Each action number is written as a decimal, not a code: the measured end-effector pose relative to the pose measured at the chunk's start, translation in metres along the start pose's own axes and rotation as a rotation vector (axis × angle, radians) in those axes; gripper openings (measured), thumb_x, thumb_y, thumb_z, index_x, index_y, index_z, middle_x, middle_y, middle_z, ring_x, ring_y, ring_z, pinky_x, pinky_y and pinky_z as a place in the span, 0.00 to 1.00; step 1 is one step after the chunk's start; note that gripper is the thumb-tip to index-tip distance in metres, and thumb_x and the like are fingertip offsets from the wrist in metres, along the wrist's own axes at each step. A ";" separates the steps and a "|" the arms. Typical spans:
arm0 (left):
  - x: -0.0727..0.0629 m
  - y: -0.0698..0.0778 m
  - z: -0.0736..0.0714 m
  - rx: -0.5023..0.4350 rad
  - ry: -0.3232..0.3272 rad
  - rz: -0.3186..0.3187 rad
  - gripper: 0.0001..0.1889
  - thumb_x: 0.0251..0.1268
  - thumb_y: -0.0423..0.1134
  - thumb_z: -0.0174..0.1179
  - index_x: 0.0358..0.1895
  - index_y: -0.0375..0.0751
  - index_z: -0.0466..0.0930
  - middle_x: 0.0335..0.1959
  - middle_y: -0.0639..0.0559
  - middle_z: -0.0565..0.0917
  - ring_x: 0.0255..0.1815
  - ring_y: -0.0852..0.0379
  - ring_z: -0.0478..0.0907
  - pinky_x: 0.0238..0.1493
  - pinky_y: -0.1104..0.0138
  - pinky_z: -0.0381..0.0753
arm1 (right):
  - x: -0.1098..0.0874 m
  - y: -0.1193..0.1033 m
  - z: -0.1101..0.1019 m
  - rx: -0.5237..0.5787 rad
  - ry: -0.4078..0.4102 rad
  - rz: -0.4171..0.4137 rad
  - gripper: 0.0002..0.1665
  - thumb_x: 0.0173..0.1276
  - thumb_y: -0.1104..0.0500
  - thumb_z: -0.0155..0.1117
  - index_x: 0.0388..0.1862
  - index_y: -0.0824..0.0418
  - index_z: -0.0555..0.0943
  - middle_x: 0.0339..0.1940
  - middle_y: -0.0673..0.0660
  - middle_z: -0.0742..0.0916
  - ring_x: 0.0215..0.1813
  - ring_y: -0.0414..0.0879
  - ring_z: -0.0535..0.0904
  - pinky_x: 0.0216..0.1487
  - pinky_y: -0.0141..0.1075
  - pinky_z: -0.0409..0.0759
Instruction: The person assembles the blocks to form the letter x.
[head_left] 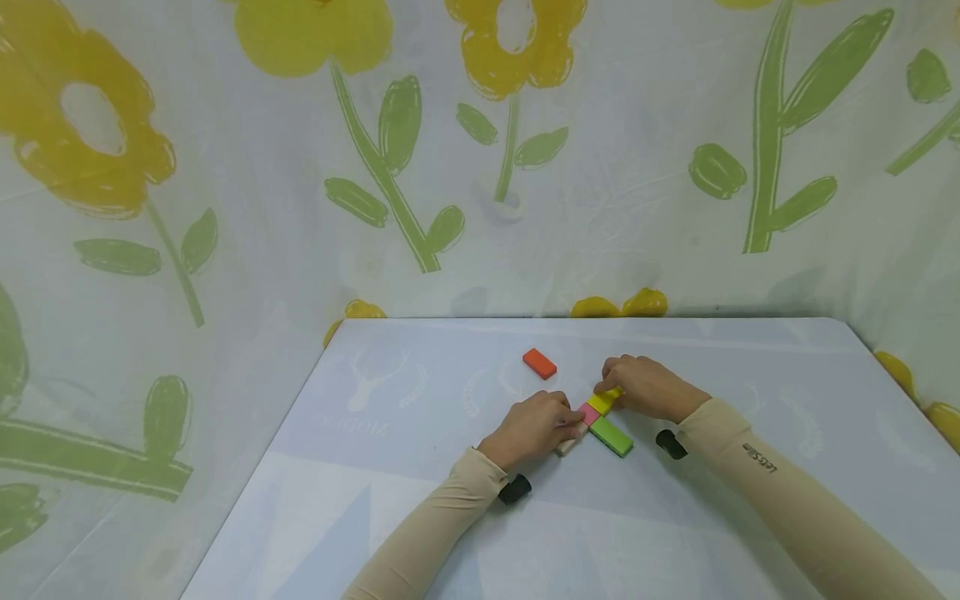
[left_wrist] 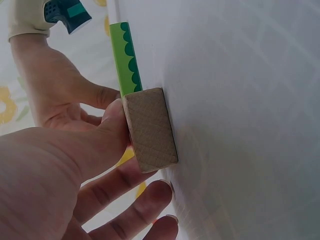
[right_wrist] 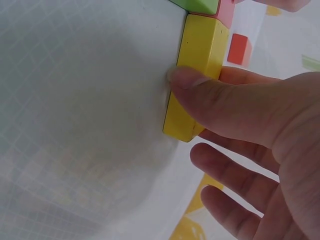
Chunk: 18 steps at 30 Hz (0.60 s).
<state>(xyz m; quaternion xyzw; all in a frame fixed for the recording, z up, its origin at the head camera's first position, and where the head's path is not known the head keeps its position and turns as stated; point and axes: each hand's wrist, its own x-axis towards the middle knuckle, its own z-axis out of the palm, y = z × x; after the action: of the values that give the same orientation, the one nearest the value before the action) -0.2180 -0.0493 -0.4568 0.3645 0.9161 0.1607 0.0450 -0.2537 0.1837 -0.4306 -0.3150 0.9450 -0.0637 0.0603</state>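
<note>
In the head view my left hand (head_left: 531, 429) pinches a plain wooden block (head_left: 570, 443), its thumb lying along one side in the left wrist view. My right hand (head_left: 651, 388) holds a yellow block (right_wrist: 196, 47) between thumb and fingers on the tabletop. Between these two sits a pink block (head_left: 590, 414), partly covered by my left fingers. A green block (head_left: 612, 437) extends from the pink one toward the near right; a darker scalloped pattern marks its side (left_wrist: 129, 57) in the left wrist view.
An orange block (head_left: 540, 363) lies apart, farther back on the pale table (head_left: 420, 400). Behind the table's far edge hangs a flower-printed curtain (head_left: 630, 208). Small black devices (head_left: 515, 489) are worn at both wrists.
</note>
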 end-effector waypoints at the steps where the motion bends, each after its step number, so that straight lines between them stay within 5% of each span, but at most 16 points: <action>1: 0.000 0.000 0.000 0.001 0.000 -0.001 0.18 0.72 0.46 0.66 0.62 0.52 0.85 0.47 0.56 0.87 0.37 0.66 0.75 0.29 0.79 0.71 | 0.000 0.000 0.000 0.001 0.000 0.000 0.20 0.58 0.62 0.81 0.50 0.53 0.92 0.43 0.52 0.87 0.43 0.46 0.81 0.50 0.42 0.85; 18: -0.001 0.001 -0.001 -0.001 -0.010 -0.003 0.18 0.72 0.45 0.66 0.63 0.51 0.85 0.47 0.55 0.87 0.38 0.65 0.76 0.29 0.79 0.72 | 0.001 0.001 0.001 0.008 -0.006 -0.002 0.19 0.58 0.63 0.80 0.50 0.53 0.92 0.44 0.54 0.88 0.44 0.47 0.82 0.52 0.44 0.86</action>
<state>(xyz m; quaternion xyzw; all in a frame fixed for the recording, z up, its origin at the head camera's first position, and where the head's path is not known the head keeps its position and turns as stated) -0.2171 -0.0492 -0.4552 0.3636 0.9165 0.1592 0.0498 -0.2551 0.1836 -0.4320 -0.3158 0.9443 -0.0666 0.0646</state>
